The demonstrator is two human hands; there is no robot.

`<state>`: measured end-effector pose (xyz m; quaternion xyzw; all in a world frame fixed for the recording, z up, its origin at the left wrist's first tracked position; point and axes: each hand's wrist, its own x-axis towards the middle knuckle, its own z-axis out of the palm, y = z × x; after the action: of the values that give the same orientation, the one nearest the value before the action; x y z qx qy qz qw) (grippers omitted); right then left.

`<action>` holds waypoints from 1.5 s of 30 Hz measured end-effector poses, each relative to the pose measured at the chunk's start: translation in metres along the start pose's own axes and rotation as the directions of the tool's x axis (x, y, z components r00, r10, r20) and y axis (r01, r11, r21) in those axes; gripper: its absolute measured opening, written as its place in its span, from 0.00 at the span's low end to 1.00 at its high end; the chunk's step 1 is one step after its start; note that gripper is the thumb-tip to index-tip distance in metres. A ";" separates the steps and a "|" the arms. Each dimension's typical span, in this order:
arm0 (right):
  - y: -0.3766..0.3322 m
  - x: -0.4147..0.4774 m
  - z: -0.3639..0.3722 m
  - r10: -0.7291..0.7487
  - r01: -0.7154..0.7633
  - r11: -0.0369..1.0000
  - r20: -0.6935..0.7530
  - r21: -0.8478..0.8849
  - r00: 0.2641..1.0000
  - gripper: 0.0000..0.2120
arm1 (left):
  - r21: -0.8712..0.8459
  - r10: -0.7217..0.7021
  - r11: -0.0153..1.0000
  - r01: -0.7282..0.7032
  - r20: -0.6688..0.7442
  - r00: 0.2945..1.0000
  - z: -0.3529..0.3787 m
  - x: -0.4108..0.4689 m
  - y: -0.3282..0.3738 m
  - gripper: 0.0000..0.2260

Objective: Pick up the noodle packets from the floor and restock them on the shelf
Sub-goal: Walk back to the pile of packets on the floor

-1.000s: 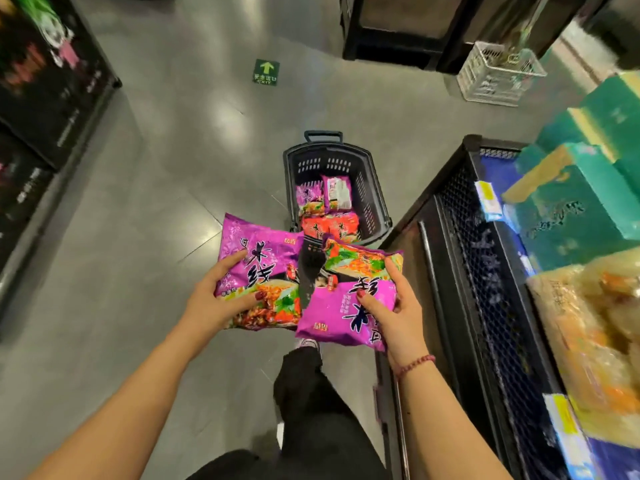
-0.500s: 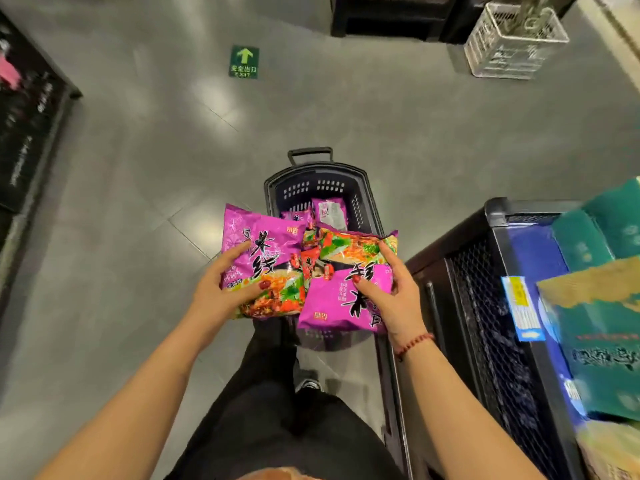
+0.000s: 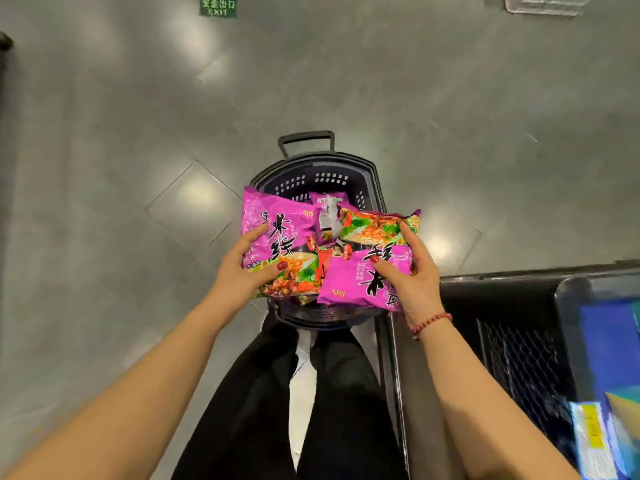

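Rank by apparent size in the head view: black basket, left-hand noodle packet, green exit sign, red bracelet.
1. black basket, partly covered
2. left-hand noodle packet, nearer the camera
3. green exit sign, cropped at top
4. red bracelet

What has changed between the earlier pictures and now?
The left hand and the right hand brought their purple packets together: the left packet and the right packet, a gap apart before, now lie nearly edge to edge above the basket. Nothing was taken or released. Each hand holds its packet as before; the basket stays on the floor.
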<state>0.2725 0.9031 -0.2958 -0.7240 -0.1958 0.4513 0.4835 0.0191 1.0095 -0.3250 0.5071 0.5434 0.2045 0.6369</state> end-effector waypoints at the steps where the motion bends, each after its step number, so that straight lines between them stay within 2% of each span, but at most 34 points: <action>1: 0.004 0.017 0.001 0.006 -0.006 1.000 0.005 0.002 1.000 0.32 | -0.019 -0.014 1.000 0.014 -0.030 0.999 0.006 0.011 -0.006 0.32; 6: 0.052 0.104 0.007 0.066 -0.060 0.992 0.048 -0.114 0.997 0.33 | -0.061 -0.090 0.995 0.081 -0.162 0.983 0.041 0.071 -0.055 0.30; 9: 0.094 0.153 0.011 0.085 -0.065 0.975 0.085 -0.212 0.993 0.33 | -0.101 -0.130 0.988 0.114 -0.164 0.978 0.059 0.112 -0.096 0.30; 14: 0.161 0.211 0.023 0.089 -0.015 0.927 0.180 -0.375 0.980 0.34 | -0.009 -0.170 0.985 0.170 -0.150 0.974 0.093 0.164 -0.158 0.31; 21: 0.262 0.249 0.037 0.181 -0.037 0.847 0.222 -0.530 0.958 0.35 | -0.008 -0.305 0.951 0.309 -0.183 0.935 0.122 0.200 -0.249 0.31; 26: 0.307 0.258 0.040 0.177 0.012 0.803 0.257 -0.596 0.950 0.35 | 0.016 -0.348 0.935 0.355 -0.170 0.922 0.129 0.213 -0.291 0.31; 28: 0.322 0.262 0.039 0.178 0.062 0.719 0.270 -0.693 0.946 0.35 | 0.061 -0.349 0.929 0.365 -0.183 0.919 0.129 0.214 -0.306 0.31; 29: 0.327 0.262 0.040 0.168 0.105 0.619 0.262 -0.778 0.950 0.35 | 0.134 -0.336 0.922 0.364 -0.193 0.922 0.131 0.214 -0.310 0.32; 31: 0.331 0.260 0.042 0.048 0.201 0.342 0.230 -0.918 0.972 0.34 | 0.387 -0.234 0.870 0.306 -0.222 0.947 0.135 0.209 -0.314 0.34; 32: 0.330 0.257 0.044 -0.044 0.250 0.243 0.247 -0.937 0.968 0.34 | 0.538 -0.134 0.808 0.240 -0.229 0.964 0.136 0.206 -0.315 0.36; 33: 0.329 0.255 0.046 -0.113 0.308 0.187 0.291 -0.933 0.950 0.34 | 0.680 -0.025 0.715 0.161 -0.206 0.978 0.138 0.203 -0.316 0.38; 35: 0.330 0.252 0.049 -0.146 0.441 0.113 0.424 -0.890 0.894 0.33 | 0.863 0.110 0.504 0.010 -0.076 0.991 0.139 0.201 -0.319 0.39; 36: 0.333 0.251 0.049 -0.113 0.496 0.066 0.487 -0.866 0.866 0.33 | 0.908 0.109 0.418 -0.042 -0.005 0.994 0.138 0.201 -0.321 0.38; 38: 0.340 0.253 0.049 0.006 0.549 -0.005 0.549 -0.836 0.836 0.34 | 0.952 0.003 0.299 -0.056 0.058 0.998 0.135 0.207 -0.327 0.36; 39: 0.344 0.255 0.049 0.066 0.549 -0.022 0.546 -0.836 0.835 0.35 | 0.961 -0.066 0.276 -0.023 0.043 0.997 0.133 0.211 -0.330 0.34; 41: 0.353 0.260 0.046 0.134 0.520 -0.015 0.514 -0.854 0.847 0.35 | 0.951 -0.156 0.305 0.052 -0.004 0.988 0.134 0.217 -0.338 0.33; 45: 0.362 0.270 0.048 0.176 0.487 -0.025 0.476 -0.873 0.862 0.36 | 0.939 -0.204 0.332 0.088 -0.020 0.979 0.137 0.225 -0.347 0.32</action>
<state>0.3165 0.9575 -0.7449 -0.6882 -0.6466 0.2715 -0.1858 0.1144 0.9948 -0.7498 0.7383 0.5726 -0.2268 0.2751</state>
